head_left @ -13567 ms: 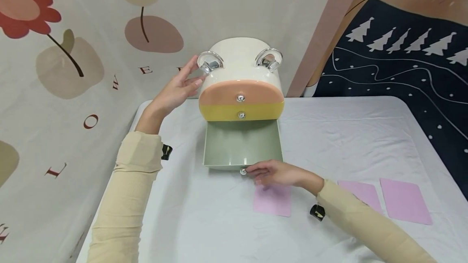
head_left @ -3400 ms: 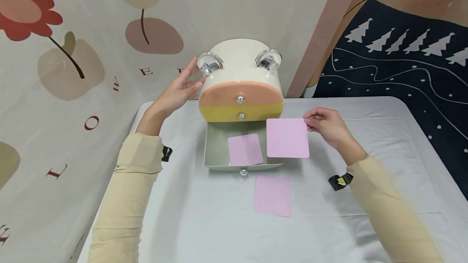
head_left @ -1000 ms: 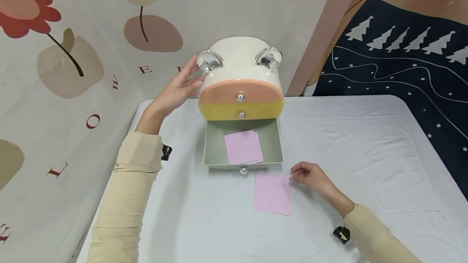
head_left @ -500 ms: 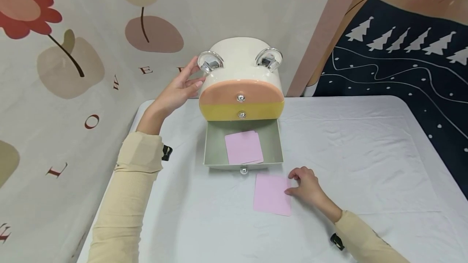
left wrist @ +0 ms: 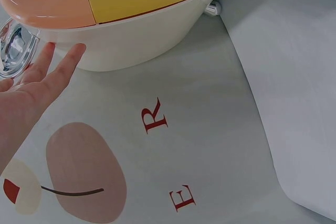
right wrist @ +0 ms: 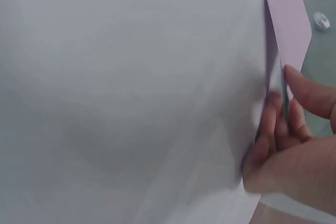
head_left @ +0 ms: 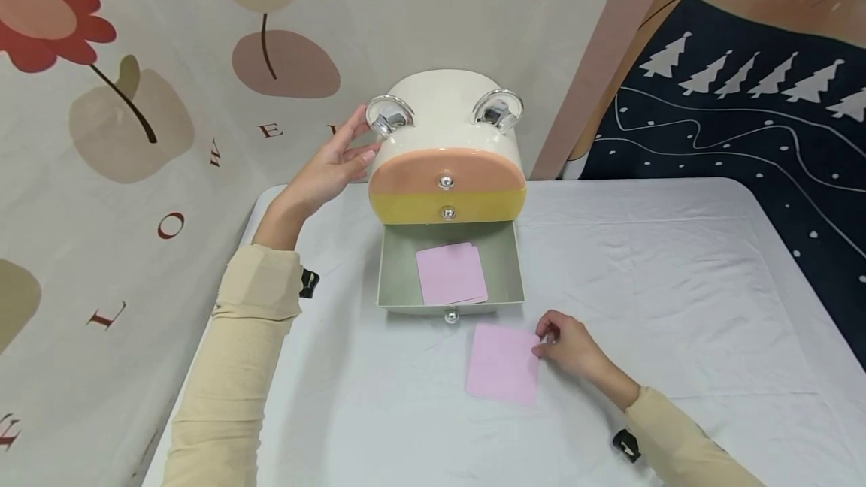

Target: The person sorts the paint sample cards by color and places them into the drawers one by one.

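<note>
My right hand (head_left: 571,348) pinches the right edge of a pink square card (head_left: 502,363) on the white cloth in front of the drawer. The right wrist view has the card (right wrist: 290,22) edge-on, raised between thumb and fingers. Two more pink cards (head_left: 449,274) lie overlapped inside the pulled-out pale green drawer (head_left: 399,269). This is the bottom drawer of a white cabinet (head_left: 443,107) with orange and yellow drawers closed above. My left hand (head_left: 331,164), fingers extended, rests against the cabinet's left side; the left wrist view shows its fingertips (left wrist: 77,50) at the white shell.
Round silver ornaments (head_left: 499,107) stick up from the cabinet top. A silver knob (head_left: 451,316) projects from the drawer front. Behind the cabinet hangs a flower-printed cloth (head_left: 284,62); a dark tree-printed cloth (head_left: 731,119) hangs at the right. White cloth (head_left: 663,269) covers the table.
Earlier the drawer was bare and three cards lay on the table; the right hand put two inside. It then reached the last card and now grips its edge, shifting it slightly. Left hand stays.
</note>
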Tool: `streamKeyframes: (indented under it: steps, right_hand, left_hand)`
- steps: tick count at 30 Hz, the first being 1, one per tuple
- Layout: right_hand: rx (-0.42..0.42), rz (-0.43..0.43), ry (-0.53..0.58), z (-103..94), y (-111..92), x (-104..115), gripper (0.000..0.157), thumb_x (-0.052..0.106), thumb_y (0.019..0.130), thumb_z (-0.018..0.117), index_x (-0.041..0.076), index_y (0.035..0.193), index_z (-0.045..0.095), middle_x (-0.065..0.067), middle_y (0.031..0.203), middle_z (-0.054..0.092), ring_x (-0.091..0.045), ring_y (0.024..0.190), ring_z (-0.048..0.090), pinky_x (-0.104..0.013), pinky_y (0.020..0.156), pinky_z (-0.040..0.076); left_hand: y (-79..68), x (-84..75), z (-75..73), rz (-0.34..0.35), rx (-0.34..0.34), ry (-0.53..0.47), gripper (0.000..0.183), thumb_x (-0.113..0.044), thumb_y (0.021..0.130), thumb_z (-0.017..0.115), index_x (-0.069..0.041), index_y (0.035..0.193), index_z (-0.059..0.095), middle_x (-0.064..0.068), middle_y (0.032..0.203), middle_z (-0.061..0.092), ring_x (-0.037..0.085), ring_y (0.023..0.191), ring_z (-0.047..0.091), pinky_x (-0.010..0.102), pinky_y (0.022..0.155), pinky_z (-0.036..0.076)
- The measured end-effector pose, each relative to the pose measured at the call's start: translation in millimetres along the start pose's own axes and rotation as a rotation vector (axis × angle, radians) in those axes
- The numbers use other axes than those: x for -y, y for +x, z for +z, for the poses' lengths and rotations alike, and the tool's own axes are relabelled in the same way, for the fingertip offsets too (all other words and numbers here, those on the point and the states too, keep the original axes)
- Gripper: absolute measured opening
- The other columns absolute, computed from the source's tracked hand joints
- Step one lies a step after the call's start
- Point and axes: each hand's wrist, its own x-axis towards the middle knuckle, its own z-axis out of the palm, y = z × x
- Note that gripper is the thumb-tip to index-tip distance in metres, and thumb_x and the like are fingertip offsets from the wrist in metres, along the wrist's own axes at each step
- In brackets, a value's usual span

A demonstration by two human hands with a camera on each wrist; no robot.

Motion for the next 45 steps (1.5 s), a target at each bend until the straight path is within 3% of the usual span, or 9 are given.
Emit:
streamKeyframes:
  steps: [4, 12, 30, 39, 45]
  right_hand:
    - [0.082, -0.027, 0.185, -6.8, 2, -2, 0.014, -0.014, 0.074, 0.063, -0.007, 0.083, 0.055, -0.006, 0.07, 0.055, -0.013, 0.065, 0.052, -0.02, 0.056, 0.047]
    - [0.151, -0.003, 0.315, -17.8, 4, -1, 0.01, -0.016, 0.079, 0.054, -0.013, 0.088, 0.057, -0.009, 0.073, 0.057, -0.019, 0.066, 0.058, -0.029, 0.061, 0.054]
    - [0.22, -0.028, 0.313, -63.6, 15, 41, 0.011, -0.01, 0.088, 0.049, -0.014, 0.097, 0.055, -0.011, 0.081, 0.058, -0.015, 0.07, 0.056, -0.03, 0.065, 0.053]
    - [0.156, -0.005, 0.31, -85.5, 44, 79, 0.015, -0.004, 0.091, 0.048, -0.011, 0.101, 0.056, -0.012, 0.087, 0.061, -0.015, 0.074, 0.058, -0.029, 0.07, 0.052]
    - [0.102, 0.031, 0.33, -86.2, 68, 101, 0.016, -0.003, 0.091, 0.048, -0.01, 0.104, 0.056, -0.012, 0.088, 0.059, -0.016, 0.074, 0.055, -0.024, 0.069, 0.051]
  left_hand:
    - [-0.6, -0.3, -0.1, -0.005, -0.001, 0.005, 0.066, -0.017, 0.097, 0.044, -0.033, 0.147, 0.003, 0.002, 0.151, 0.013, 0.019, 0.131, 0.032, 0.044, 0.1, 0.035]
    - [0.0, -0.6, -0.3, 0.008, 0.005, -0.002, 0.066, -0.017, 0.097, 0.044, -0.031, 0.147, 0.004, 0.003, 0.151, 0.013, 0.02, 0.13, 0.033, 0.045, 0.1, 0.035]
    - [0.5, 0.3, -1.1, 0.0, 0.01, -0.011, 0.066, -0.016, 0.097, 0.044, -0.032, 0.147, 0.004, 0.002, 0.151, 0.012, 0.019, 0.131, 0.033, 0.044, 0.1, 0.035]
    - [1.6, 1.3, -2.0, 0.003, 0.009, -0.007, 0.066, -0.017, 0.097, 0.044, -0.032, 0.147, 0.004, 0.002, 0.151, 0.013, 0.019, 0.13, 0.033, 0.044, 0.1, 0.035]
    - [1.5, 1.3, -1.2, 0.001, 0.009, -0.01, 0.066, -0.016, 0.097, 0.044, -0.032, 0.147, 0.004, 0.002, 0.151, 0.013, 0.018, 0.13, 0.033, 0.044, 0.1, 0.035]
